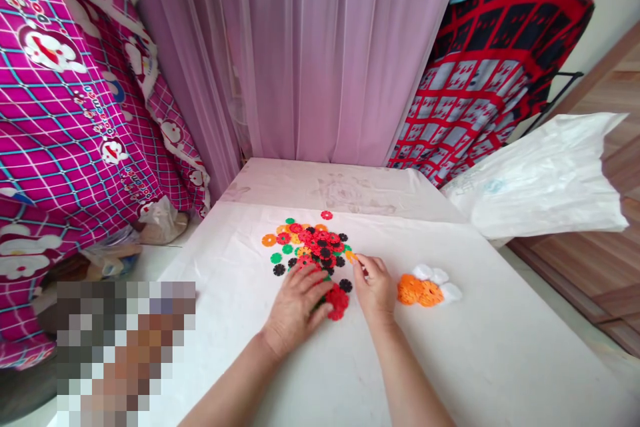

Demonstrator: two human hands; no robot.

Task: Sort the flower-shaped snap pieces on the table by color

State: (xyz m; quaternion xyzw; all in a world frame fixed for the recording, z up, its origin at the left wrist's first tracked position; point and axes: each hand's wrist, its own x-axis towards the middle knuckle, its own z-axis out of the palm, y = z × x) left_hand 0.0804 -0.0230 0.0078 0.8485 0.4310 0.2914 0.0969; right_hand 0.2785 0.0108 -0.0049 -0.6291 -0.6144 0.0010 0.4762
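Observation:
Red, black, green and orange notched discs lie in a loose pile point(323, 243) at the middle of the white-covered table point(450, 360). My left hand point(300, 303) rests palm down on the pile's near edge, its fingers apart, beside a cluster of red discs point(337, 302). At the pile's right edge my right hand point(374, 287) pinches a yellow-orange disc point(351, 257) between thumb and fingertips. To the right of that hand sits a separate heap of orange discs point(420, 290), with white pieces point(437, 280) touching its far and right sides.
A white bag point(550, 180) stands at the table's right edge. Lilac curtains point(320, 53) hang behind the table. Patterned magenta cloth point(100, 113) is at the left, a red and black blanket point(480, 73) at the back right. Plastic bags point(163, 220) lie left of the table.

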